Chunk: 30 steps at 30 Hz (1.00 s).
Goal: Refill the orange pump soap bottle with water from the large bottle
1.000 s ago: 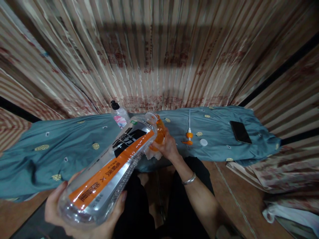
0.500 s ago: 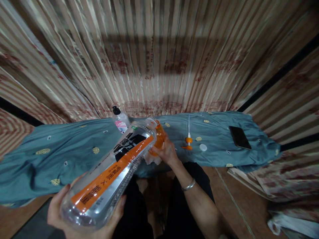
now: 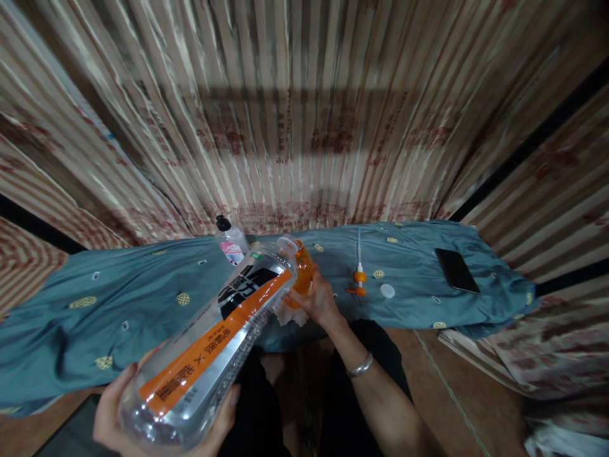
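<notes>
Much of the orange bottle (image 3: 303, 270) is hidden: the neck of the large clear bottle (image 3: 209, 339) crosses in front on its left, and the right hand (image 3: 320, 297) covers its right side. The right hand is closed around it over the near edge of the tabletop (image 3: 152, 282). Whether the two mouths touch cannot be made out, nor can any liquid passing between them. A pale, frilly-edged piece (image 3: 291, 315) shows just below the orange bottle, mostly covered.

The left hand (image 3: 110, 409) cups the large bottle's base at the near left; the lower picture edge cuts that hand off, and the bottle hides its palm. The bottle's long axis slants from near left to far right, neck at the far end — mouth toward the orange bottle.

Farther left stands a black-topped bottle (image 3: 231, 246), its lower right overlapped by the large one. To the right lie an orange-and-white pump (image 3: 360, 277) — tube pointing far — a white cap (image 3: 387, 291) and a dark phone (image 3: 457, 270).
</notes>
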### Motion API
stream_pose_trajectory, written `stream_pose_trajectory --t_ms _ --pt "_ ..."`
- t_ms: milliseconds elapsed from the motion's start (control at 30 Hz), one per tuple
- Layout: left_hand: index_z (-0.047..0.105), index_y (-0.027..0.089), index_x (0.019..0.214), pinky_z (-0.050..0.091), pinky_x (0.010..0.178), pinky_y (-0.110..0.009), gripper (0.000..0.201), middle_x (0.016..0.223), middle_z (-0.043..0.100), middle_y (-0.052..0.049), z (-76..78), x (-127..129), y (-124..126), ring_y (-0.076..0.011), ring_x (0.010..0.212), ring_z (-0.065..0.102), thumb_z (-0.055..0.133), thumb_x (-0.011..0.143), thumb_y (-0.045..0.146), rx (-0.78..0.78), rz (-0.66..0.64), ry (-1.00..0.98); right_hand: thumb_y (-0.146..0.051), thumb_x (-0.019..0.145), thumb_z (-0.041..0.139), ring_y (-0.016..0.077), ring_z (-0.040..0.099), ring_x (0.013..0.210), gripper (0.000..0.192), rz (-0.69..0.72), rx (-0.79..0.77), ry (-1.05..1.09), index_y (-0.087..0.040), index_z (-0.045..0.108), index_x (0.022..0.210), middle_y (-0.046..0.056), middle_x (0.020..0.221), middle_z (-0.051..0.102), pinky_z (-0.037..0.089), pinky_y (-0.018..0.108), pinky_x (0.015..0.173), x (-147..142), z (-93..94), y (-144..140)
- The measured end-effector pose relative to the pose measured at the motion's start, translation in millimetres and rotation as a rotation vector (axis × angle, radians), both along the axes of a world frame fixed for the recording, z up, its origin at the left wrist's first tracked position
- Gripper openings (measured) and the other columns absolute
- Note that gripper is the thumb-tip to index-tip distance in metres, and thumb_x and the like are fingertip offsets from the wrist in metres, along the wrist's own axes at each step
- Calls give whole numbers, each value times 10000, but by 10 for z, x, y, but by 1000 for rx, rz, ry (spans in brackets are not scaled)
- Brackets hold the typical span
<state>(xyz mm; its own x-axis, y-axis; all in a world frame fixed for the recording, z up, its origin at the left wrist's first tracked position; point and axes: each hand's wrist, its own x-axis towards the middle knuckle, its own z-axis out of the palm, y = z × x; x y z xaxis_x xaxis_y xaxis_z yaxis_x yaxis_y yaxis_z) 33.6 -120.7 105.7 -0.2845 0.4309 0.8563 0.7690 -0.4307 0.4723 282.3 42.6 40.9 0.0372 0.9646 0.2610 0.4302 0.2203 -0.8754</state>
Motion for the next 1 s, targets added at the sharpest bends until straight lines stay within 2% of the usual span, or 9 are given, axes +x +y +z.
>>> stream_pose_trajectory --t_ms 167,300,433,567,700,833,900,1000 --pt "554 230 1872 705 1068 -344 1214 1463 731 -99 -6 -6 31 -262 1212 738 1095 825 518 -5 -6 26 -385 872 1006 413 928 1269 799 -3 -8 -1 -287 716 1610 106 1388 939 768 609 1147 -10 15 -2" --pt "593 204 1824 716 1035 -358 1153 1443 744 -109 -3 7 22 -271 1202 740 1087 828 509 5 -3 34 -336 874 984 417 929 1261 776 -9 -3 -25 -283 722 1602 102 1338 945 774 608 1132 -11 19 -7" --pt "651 207 1692 739 984 -404 1098 1436 748 -122 -2 -45 12 -292 1178 725 1117 749 524 8 8 -1 -326 872 975 411 923 1290 780 -7 3 -27 -284 715 1607 103 1384 939 773 602 1144 -3 12 -9" --pt "629 237 1655 725 880 -376 1160 1439 747 -116 -30 -94 7 -283 1148 734 1157 648 468 -30 -33 110 -327 867 961 407 929 1279 778 -8 -1 -30 -276 718 1605 108 1400 939 776 595 1137 -2 5 -8" --pt "693 240 1535 743 924 -439 1096 1433 741 -131 -70 3 16 -338 1252 700 1157 586 536 -8 44 -130 -320 872 939 401 933 1265 769 -15 2 -24 -281 720 1609 99 1407 939 778 594 1136 -8 22 -14" --pt "707 256 1510 734 937 -455 968 1368 741 -114 -46 76 14 -339 1234 690 1116 679 537 -25 62 -157 -340 882 958 420 927 1294 768 -21 -10 -32 -272 723 1610 121 1403 940 768 614 1156 -7 44 -25" --pt "694 258 1534 729 920 -449 976 1363 742 -111 -15 53 3 -331 1204 691 1107 698 547 -36 53 -127 -324 879 962 417 925 1298 788 -21 -6 -32 -281 714 1626 115 1401 942 765 614 1158 -6 46 -28" --pt "668 264 1563 727 900 -446 1064 1396 742 -115 22 -20 -10 -326 1177 700 1132 649 547 -48 37 -43 -304 865 973 406 930 1271 823 -24 -3 -25 -286 702 1642 103 1377 946 775 600 1133 -10 42 -26"
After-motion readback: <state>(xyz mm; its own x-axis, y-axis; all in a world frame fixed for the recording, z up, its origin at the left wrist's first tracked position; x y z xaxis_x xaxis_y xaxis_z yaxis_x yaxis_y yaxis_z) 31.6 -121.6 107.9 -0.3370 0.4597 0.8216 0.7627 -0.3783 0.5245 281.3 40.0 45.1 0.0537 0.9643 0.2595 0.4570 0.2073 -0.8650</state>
